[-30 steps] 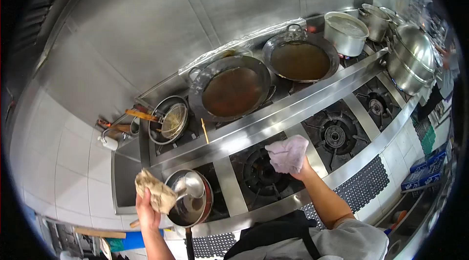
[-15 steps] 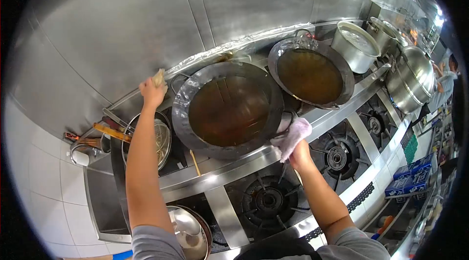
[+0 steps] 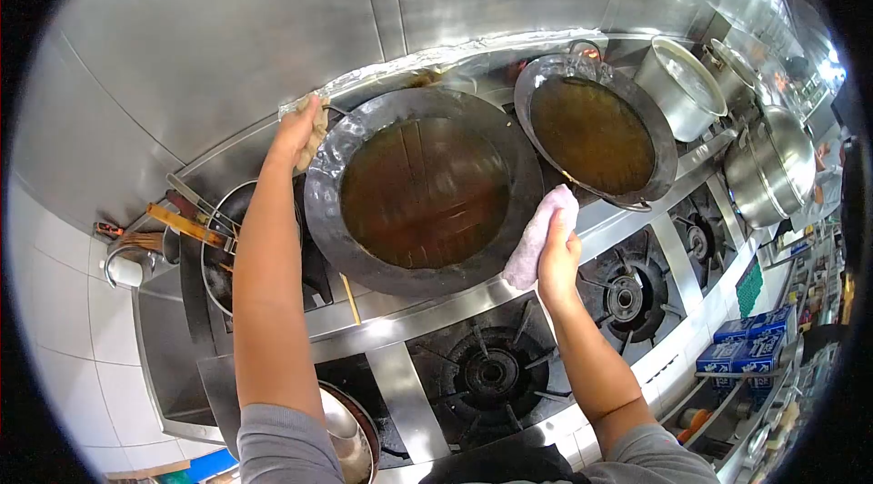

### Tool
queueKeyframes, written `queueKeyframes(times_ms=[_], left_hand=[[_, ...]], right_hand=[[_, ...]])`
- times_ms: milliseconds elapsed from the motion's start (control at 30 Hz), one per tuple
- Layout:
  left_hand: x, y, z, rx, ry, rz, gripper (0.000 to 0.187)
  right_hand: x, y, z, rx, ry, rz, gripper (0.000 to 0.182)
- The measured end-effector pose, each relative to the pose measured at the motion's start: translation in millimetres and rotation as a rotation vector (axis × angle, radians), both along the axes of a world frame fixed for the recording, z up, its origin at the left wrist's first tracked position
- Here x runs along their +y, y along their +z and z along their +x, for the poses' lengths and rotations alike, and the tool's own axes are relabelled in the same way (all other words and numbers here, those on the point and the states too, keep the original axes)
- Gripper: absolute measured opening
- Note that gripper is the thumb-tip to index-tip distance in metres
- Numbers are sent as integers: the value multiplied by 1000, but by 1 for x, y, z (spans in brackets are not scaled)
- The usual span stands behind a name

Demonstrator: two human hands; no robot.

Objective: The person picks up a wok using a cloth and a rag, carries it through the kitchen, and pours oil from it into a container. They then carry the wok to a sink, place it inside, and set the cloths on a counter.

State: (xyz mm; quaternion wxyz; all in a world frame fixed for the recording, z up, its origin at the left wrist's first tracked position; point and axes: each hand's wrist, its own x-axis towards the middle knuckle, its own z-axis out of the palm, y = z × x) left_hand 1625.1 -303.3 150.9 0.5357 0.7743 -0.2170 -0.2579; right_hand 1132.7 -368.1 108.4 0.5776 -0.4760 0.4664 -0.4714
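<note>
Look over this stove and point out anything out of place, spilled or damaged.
One thin wooden stick looks stray: it lies loose across the steel ledge, beside the larger wok and apart from other tools. I see no clear spill or damage.

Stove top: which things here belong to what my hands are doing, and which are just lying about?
In the job:
left hand with tan cloth
right hand with pink cloth
nearer wok, holding dark liquid

Apparently just lying about:
farther wok
thin stick
open tall pot
domed-lid pot
blue boxes
</note>
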Motion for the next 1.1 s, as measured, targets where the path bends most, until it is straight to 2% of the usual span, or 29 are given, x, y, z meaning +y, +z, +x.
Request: queueKeyframes(times_ms=[67, 133, 167, 200, 400, 500, 567, 700, 733, 900, 967, 1100], left_hand=[[0, 5, -2, 28, -11, -25, 79], [4, 3, 2, 93, -13, -23, 71], [6, 4, 4, 121, -13, -25, 67], [10, 8, -2, 117, -11, -30, 67], [57, 34, -61, 201, -13, -119, 42], [87, 43, -71, 301, -100, -135, 38], [104, 50, -91, 279, -89, -170, 36], [149, 68, -130, 279, -84, -217, 39], [158, 74, -147, 266, -57, -283, 37], [224, 94, -214, 289, 8, -302, 30], [250, 90, -241, 279, 17, -433, 30], [308, 110, -323, 286, 203, -447, 33]], right_hand=[[-6, -2, 0, -29, -11, 14, 51], [-11, -3, -3, -58, -27, 35, 51], [-15, -1, -4, 18, -13, -5, 50], [-19, 1, -5, 96, 4, -43, 49], [-15, 12, -29, 65, 2, -32, 41], [-6, 26, -48, 82, 38, -30, 36], [-5, 28, -61, 58, 70, -19, 29], [4, 48, -90, 27, 73, 7, 32], [7, 55, -99, 18, 105, 2, 31], [23, 89, -147, -29, 185, 19, 31], [28, 98, -168, -6, 217, 59, 35], [53, 129, -204, 3, 359, 2, 27]])
